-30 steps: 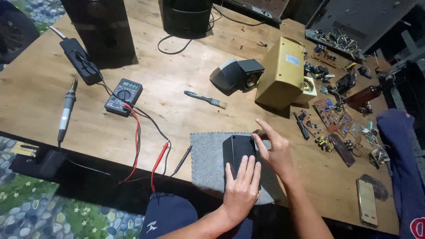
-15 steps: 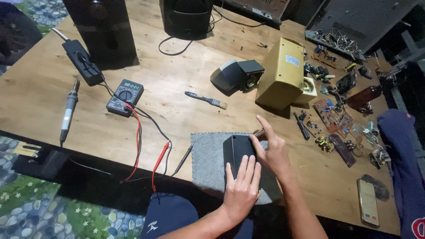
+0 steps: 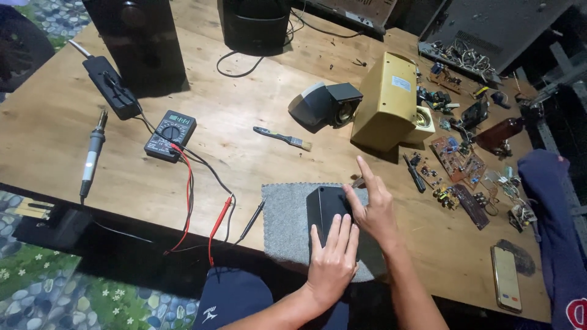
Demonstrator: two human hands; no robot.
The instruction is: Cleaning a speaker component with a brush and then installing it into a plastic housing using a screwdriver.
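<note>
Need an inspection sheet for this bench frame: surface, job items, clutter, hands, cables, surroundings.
Surface: wooden table, bare wood.
Job's things: black box lying on grey felt mat at the near edge.
Clutter: multimeter, soldering iron, small brush, yellow speaker box, small black speaker, circuit boards, screwdriver, phone.
Hands: left hand flat on the box; right hand at its right edge, forefinger raised.
Cables: red and black probe leads; black cord behind.
Surroundings: tall black speaker; pebble-pattern floor.
</note>
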